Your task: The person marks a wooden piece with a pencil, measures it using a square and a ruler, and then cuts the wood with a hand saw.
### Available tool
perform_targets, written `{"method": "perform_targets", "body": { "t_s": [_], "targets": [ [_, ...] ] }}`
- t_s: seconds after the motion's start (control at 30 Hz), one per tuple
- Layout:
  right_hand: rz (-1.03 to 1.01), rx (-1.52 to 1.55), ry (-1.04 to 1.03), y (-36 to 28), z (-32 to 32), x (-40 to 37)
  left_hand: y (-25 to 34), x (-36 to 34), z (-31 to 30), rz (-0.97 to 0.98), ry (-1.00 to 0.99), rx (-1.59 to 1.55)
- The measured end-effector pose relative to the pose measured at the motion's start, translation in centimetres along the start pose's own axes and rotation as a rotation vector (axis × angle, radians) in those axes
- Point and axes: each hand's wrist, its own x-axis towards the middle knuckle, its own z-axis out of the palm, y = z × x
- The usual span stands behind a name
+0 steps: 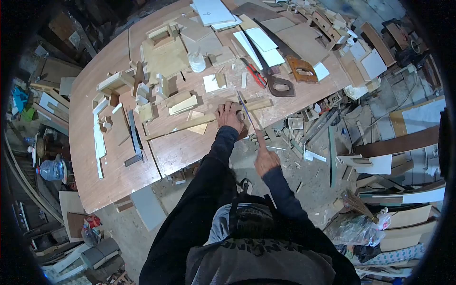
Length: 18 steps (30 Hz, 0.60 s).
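Note:
My left hand (229,115) has its fingers bent over a long, thin wooden strip (183,127) and presses it to the table near the edge. The strip runs to the left and also out past the hand on the right. My right hand (267,161) is closed round a saw, index finger stretched along it; its grip is hidden in my palm. The narrow saw blade (246,108) points away from me and crosses the strip just right of my left hand. Whether its teeth are in the wood is too small to tell.
On the wooden table (178,154) lie a dark-handled handsaw (281,87), a brown-handled handsaw (302,70), red-handled pliers (255,74), a clear plastic cup (196,62) and a try square (134,142). Small wood blocks (142,94) cluster at left. Offcuts litter the floor at right.

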Motion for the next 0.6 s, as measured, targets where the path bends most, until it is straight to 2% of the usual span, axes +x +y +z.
{"method": "perform_targets", "body": {
  "t_s": [0.1, 0.13, 0.23, 0.27, 0.37, 0.4, 0.53, 0.6],
  "targets": [
    [-0.113, -0.070, 0.102, 1.7, 3.6, 3.2, -0.4, 0.1, 0.4, 0.012, 0.040, 0.023],
    [-0.003, -0.099, -0.038, 1.5, 2.8, 2.3, -0.2, 0.2, 0.1, -0.001, 0.021, 0.025],
    [0.000, -0.028, -0.026, 1.2, 1.5, -2.1, 0.1, 0.5, -0.3, -0.027, 0.016, 0.025],
    [0.097, -0.012, -0.088, 0.3, 0.8, -1.7, 0.1, 0.0, 0.0, -0.022, 0.019, 0.025],
    [0.052, -0.015, -0.044, 0.7, 2.2, 3.3, -0.4, 0.2, 0.7, -0.013, 0.030, -0.013],
    [-0.007, -0.005, 0.022, 3.0, 5.2, 4.1, -0.3, 0.3, 0.2, -0.015, 0.010, 0.000],
    [0.171, 0.133, -0.032, 0.5, 2.6, -1.3, 0.1, 0.3, -0.5, -0.037, 0.000, -0.032],
    [0.155, 0.111, -0.013, 0.9, 3.2, -1.0, 0.0, 0.4, -0.4, -0.067, -0.094, -0.006]
  ]
}}
